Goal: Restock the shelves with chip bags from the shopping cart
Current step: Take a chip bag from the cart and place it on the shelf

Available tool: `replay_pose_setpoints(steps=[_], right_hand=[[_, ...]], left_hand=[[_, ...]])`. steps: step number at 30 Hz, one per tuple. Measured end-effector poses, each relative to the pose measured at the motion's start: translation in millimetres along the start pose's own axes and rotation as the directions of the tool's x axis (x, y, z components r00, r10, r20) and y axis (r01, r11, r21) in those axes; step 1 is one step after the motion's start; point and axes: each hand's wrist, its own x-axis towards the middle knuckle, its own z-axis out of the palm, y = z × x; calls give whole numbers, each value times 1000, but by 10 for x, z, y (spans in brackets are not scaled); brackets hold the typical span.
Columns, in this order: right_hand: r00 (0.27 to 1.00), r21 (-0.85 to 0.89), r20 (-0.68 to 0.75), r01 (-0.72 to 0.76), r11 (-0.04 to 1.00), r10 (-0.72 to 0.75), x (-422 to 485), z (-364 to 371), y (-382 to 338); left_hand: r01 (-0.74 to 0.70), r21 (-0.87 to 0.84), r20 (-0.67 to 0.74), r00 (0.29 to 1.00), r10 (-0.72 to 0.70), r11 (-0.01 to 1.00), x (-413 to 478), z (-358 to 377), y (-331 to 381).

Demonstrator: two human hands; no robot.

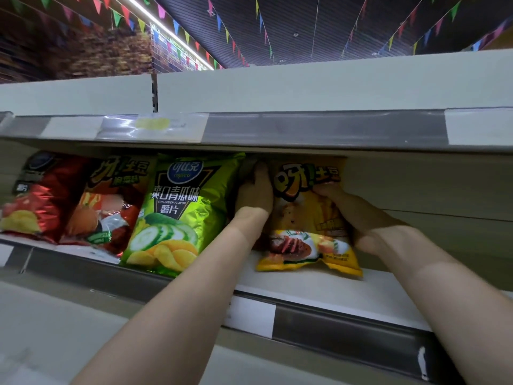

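A yellow chip bag point(305, 234) stands on the white shelf point(347, 290), its lower edge near the shelf front. My left hand point(256, 193) grips its upper left edge, between it and a green cucumber chip bag point(175, 212). My right hand point(347, 209) holds the bag's right side, fingers curled over its front. To the left of the green bag stand an orange-red bag point(111, 201) and a dark red bag point(39, 198). The shopping cart is out of view.
The shelf above point(319, 132) hangs low over the bags, with price-tag strips along its front. To the right of the yellow bag the shelf surface is bare, backed by a white panel point(430, 195). A lower shelf point(55, 315) shows at bottom left.
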Motion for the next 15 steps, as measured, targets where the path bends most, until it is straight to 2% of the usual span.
replay_pose_setpoints(steps=[3, 4, 7, 8, 11, 15], right_hand=[[1000, -10, 8, 13, 1000, -13, 88, 218, 41], [1000, -61, -8, 18, 998, -18, 118, 262, 59], [997, -337, -28, 54, 940, -68, 68, 280, 25], [994, -383, -40, 82, 920, -106, 69, 237, 1], [982, -280, -130, 95, 955, -136, 133, 85, -39], [993, -161, -115, 20, 987, -39, 306, 63, 95]], left_hand=[[12, 44, 81, 997, -15, 999, -44, -5, 13], [24, 61, 58, 998, -28, 998, -39, -9, -9], [104, 67, 108, 988, -111, 992, 0, -33, -70], [102, 78, 114, 987, -110, 992, -12, -52, -78], [93, 84, 134, 986, -104, 992, 7, -18, -128], [46, 121, 186, 980, -68, 992, -6, 29, -113]])
